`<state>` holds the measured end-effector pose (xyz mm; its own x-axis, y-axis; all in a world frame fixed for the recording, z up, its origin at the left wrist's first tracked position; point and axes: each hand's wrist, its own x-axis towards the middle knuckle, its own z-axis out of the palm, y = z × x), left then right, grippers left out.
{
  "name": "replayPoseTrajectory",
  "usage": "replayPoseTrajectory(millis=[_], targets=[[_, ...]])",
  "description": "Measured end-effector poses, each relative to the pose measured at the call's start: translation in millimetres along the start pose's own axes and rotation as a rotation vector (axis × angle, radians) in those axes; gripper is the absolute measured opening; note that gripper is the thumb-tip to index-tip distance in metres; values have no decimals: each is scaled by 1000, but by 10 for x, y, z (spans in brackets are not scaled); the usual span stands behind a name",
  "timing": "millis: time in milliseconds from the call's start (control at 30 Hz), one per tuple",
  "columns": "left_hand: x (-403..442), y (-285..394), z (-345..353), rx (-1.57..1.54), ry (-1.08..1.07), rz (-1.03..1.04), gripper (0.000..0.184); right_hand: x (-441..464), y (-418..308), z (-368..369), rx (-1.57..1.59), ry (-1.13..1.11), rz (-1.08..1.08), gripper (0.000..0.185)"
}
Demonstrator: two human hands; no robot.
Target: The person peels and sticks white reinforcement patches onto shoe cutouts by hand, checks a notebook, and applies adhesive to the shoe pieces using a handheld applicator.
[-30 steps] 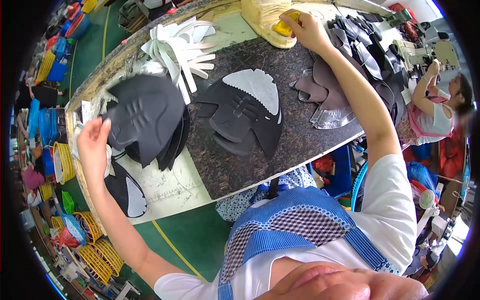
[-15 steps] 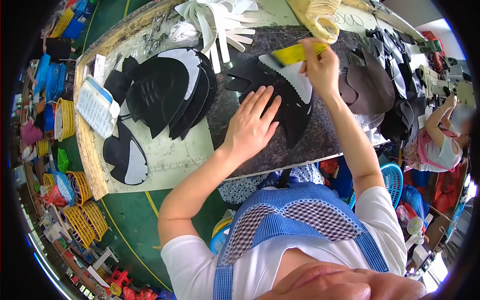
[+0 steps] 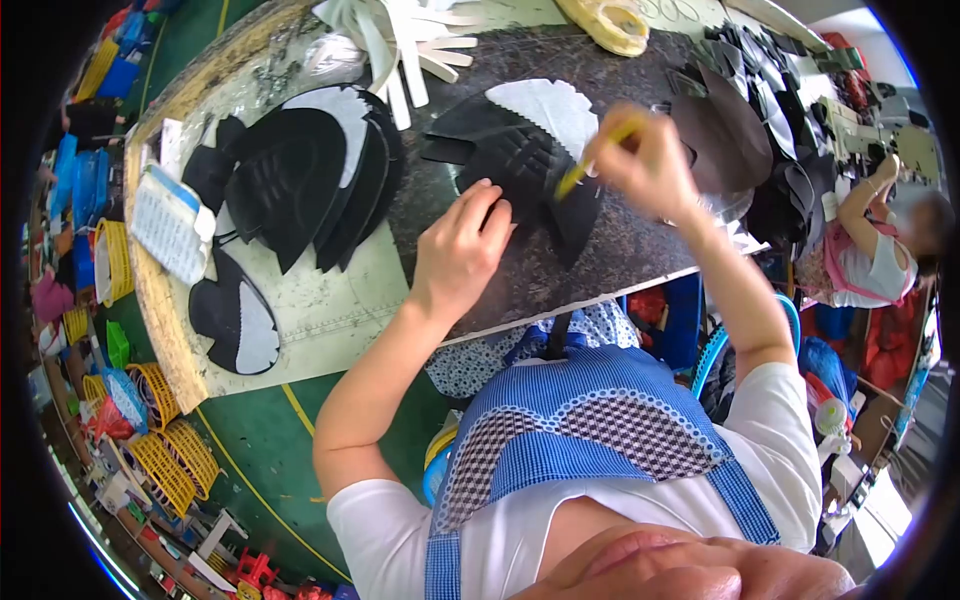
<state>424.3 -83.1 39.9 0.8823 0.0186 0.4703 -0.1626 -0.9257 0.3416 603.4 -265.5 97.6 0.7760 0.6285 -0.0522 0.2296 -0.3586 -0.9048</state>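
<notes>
A black shoe-upper piece [image 3: 500,160] with a white serrated-edged patch [image 3: 545,110] lies on the dark mottled board [image 3: 620,240]. At its lower left edge is my left hand [image 3: 462,245], fingers bent together with their tips on the piece's margin. My right hand [image 3: 650,165], slightly smeared by motion, grips a flat yellow tool [image 3: 600,160] seen nearly edge-on. The tool's lower end is over the right part of the black piece; contact is unclear.
Stacked black pieces [image 3: 285,180] and a single one [image 3: 235,320] lie left, beside a written card [image 3: 170,225]. White strips [image 3: 400,50] and a yellow tape roll [image 3: 610,25] are at the back. Dark brown pieces [image 3: 720,130] lie right; beyond is a co-worker [image 3: 870,250].
My left hand has gone from lying flat on the black piece to bent fingers at its edge. My right hand has brought the yellow tool down from the white patch and turned it edge-on.
</notes>
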Motion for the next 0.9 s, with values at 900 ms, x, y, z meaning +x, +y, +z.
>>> replayPoseTrajectory(millis=[900], targets=[[183, -299, -200, 31, 28, 298, 17, -332, 143, -132, 249, 199, -147, 22]])
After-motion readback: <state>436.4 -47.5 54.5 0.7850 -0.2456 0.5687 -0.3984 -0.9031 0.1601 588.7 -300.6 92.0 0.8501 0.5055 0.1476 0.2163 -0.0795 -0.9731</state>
